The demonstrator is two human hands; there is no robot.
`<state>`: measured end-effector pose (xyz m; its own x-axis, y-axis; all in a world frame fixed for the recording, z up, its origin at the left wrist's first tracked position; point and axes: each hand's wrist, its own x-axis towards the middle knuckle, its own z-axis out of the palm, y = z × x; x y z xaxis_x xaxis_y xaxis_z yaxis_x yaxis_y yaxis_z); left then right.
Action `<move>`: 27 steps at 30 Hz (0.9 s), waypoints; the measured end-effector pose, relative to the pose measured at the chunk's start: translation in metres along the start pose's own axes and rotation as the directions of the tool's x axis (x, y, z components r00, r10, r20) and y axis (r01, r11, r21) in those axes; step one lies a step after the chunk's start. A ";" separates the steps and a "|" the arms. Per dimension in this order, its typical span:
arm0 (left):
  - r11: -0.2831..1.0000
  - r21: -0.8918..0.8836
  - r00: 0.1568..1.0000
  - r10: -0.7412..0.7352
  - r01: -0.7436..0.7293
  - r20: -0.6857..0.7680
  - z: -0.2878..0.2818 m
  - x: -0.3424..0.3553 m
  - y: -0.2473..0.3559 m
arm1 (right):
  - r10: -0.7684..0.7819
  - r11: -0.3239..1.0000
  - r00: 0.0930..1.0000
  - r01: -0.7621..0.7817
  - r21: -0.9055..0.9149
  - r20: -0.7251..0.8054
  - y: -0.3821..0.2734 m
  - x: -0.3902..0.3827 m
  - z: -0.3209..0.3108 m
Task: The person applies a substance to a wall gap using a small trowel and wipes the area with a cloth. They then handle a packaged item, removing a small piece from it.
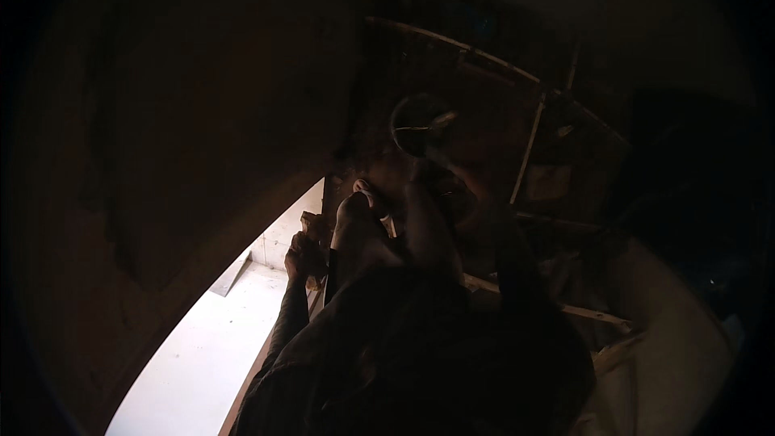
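Head view shows a very dim space, with a bright, wedge-shaped opening at the lower left onto a smooth white floor [194,351]. Beside that opening, the left hand [296,261] is bent at a rough, brown, blocky piece [309,224]; it touches the piece, but I cannot tell whether the fingers are clamped on it. Ahead of the person's bare legs [432,222] lies a round, dark dish [410,131], crossed by a thin pale line, with a small lighter scrap showing within its outline; its depth and other contents are lost in shadow. The right hand [440,155] appears at the dish's near edge, too dark to tell if closed or apart. Thin, pale strips [527,149], straight and curved, run across the dark ground to the right.
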<state>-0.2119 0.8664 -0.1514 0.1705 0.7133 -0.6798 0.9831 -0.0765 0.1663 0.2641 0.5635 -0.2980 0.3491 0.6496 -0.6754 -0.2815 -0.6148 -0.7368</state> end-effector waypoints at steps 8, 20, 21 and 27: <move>0.933 0.355 0.980 -0.122 0.059 0.159 -0.017 0.003 0.047 | 0.314 0.949 0.906 -0.309 0.063 -0.285 0.061 0.162 0.038; 0.991 0.102 0.974 -0.110 0.091 0.197 -0.007 0.055 0.000 | 0.253 0.966 0.817 -0.240 0.094 -0.518 0.149 0.283 0.102; 0.985 0.159 0.972 -0.095 0.061 0.217 -0.001 0.061 0.001 | 0.251 0.964 0.799 -0.257 0.067 -0.546 0.178 0.299 0.106; 0.911 0.412 0.915 -0.192 0.031 0.355 0.019 0.075 0.026 | 0.139 0.951 0.836 -0.263 -0.165 -0.531 0.158 0.343 0.117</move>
<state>-0.1727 0.9052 -0.2115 -0.0087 0.4200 -0.9075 0.9280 -0.3346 -0.1638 0.2348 0.7409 -0.6500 0.7272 0.2200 -0.6502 -0.2120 -0.8290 -0.5175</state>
